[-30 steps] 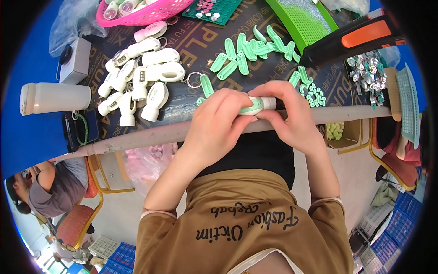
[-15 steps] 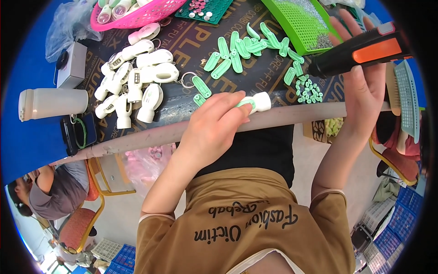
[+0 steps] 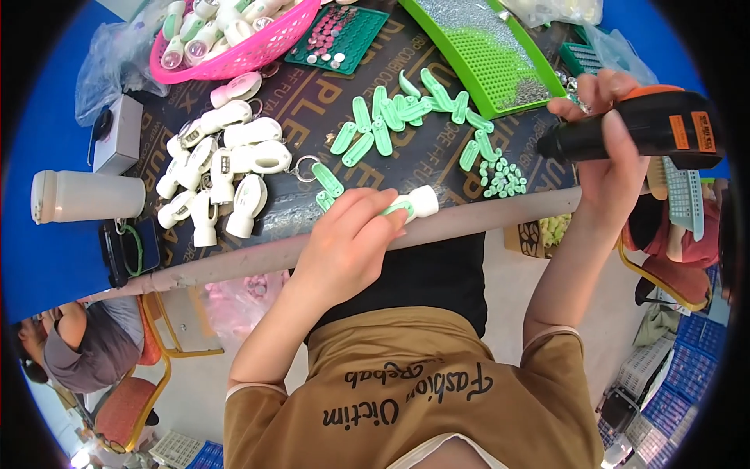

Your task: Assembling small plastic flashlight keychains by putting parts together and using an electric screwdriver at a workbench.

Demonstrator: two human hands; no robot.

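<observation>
My left hand (image 3: 355,242) is closed round a small white-and-green keychain gadget (image 3: 422,202) at the table's front edge; its white rounded end sticks out to the right. My right hand (image 3: 613,141) grips a black-and-orange electric screwdriver (image 3: 656,129) above the table's right side, its nose pointing left. The screwdriver stands well apart from the gadget. Green oval cover pieces (image 3: 383,137) lie loose beyond my left hand. Small light-green parts (image 3: 504,178) form a pile between the two hands.
White keychain gadgets (image 3: 223,176) are heaped to the left. Behind them is a pink basket (image 3: 234,72) of similar ones. A green tray (image 3: 484,98) of tiny metal screws and a dark green mat (image 3: 367,31) lie at the back. A white bottle (image 3: 90,195) lies far left.
My right hand's fingers have gone from spread out to curled round the screwdriver, which has turned. My left hand keeps the gadget. The view has shifted, so the table sits lower.
</observation>
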